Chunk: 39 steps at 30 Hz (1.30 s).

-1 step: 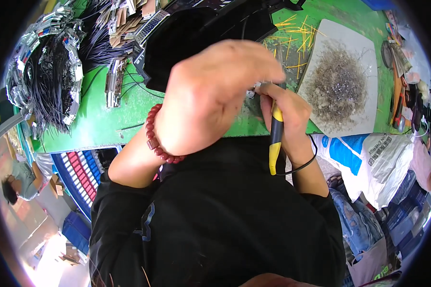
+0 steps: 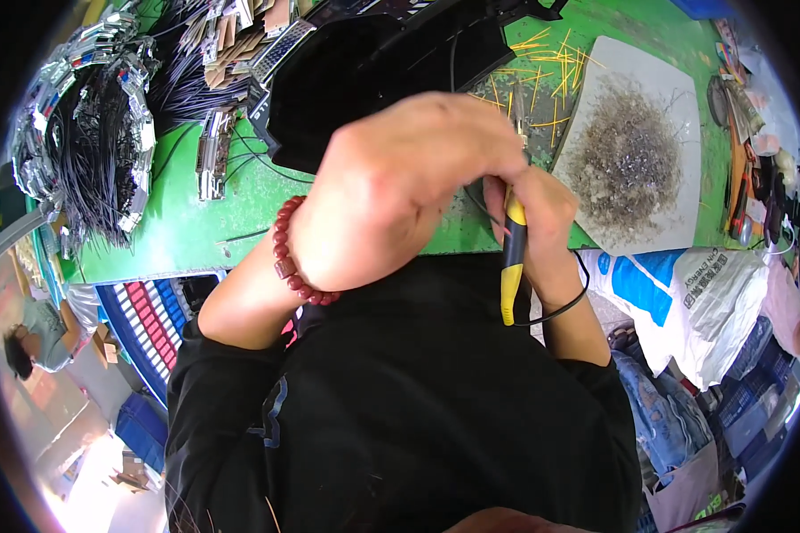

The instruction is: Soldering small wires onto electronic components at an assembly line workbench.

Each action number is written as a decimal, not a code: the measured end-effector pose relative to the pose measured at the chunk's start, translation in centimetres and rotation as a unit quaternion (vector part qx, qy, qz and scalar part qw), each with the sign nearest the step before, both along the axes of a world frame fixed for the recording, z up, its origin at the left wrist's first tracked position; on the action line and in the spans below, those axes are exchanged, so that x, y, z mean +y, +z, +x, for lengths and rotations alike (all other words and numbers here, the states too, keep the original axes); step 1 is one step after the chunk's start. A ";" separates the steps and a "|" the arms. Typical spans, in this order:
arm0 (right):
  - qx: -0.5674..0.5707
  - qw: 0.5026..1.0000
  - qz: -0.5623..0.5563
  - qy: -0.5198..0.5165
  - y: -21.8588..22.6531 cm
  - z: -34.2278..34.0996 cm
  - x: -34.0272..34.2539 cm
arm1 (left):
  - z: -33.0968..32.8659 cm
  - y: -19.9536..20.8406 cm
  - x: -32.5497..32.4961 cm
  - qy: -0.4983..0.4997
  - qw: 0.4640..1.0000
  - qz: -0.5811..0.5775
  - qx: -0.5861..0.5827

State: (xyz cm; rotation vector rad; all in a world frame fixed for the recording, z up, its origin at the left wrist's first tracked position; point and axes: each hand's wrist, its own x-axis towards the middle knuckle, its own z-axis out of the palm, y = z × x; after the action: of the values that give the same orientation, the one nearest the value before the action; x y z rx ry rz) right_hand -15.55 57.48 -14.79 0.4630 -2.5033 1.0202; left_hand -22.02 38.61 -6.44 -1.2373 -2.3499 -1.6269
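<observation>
My right hand (image 2: 542, 209) is wrapped round the yellow and black handle of a soldering iron (image 2: 513, 258). The metal end points away from me above the fingers, and a black cord leaves the handle's near end. Close beside it, my left hand (image 2: 409, 182), with a dark red bead bracelet (image 2: 284, 258) at the wrist, is curled with its fingertips at the right thumb. A thin black cable (image 2: 486, 209) comes out beneath the left fingers toward the iron's handle. The left palm hides most of what these fingers pinch.
Behind my hands lies a large black panel (image 2: 364, 89) on the green table (image 2: 173, 235). Bundled black cables with metal ends (image 2: 133, 115) are on the left. Yellow sticks (image 2: 560, 75) and a grey board (image 2: 676, 222) bearing dark debris lie right. A white sack (image 2: 711, 302) hangs below the edge.
My left hand has lowered slightly. A small metallic piece between my hands is now out of sight. The iron's metal end and the cable under my left hand now show.
</observation>
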 end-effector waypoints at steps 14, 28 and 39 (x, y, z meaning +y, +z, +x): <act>-0.110 0.955 -0.274 0.025 1.2 1.6 1.1 | 1.5 -4.0 -0.2 0.023 0.998 -0.053 -0.005; -0.063 0.956 -0.286 0.017 1.6 1.7 -0.4 | 1.9 -4.1 0.4 0.037 0.999 -0.028 -0.027; -0.205 0.838 -0.499 0.077 2.0 2.0 0.1 | 1.7 -4.3 0.1 0.017 0.999 -0.015 -0.033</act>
State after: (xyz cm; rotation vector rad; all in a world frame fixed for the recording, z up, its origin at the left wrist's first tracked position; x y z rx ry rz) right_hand -13.54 57.58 -12.82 0.1030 -1.8292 2.4595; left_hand -20.31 38.76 -10.77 -1.1583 -2.4287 -1.6537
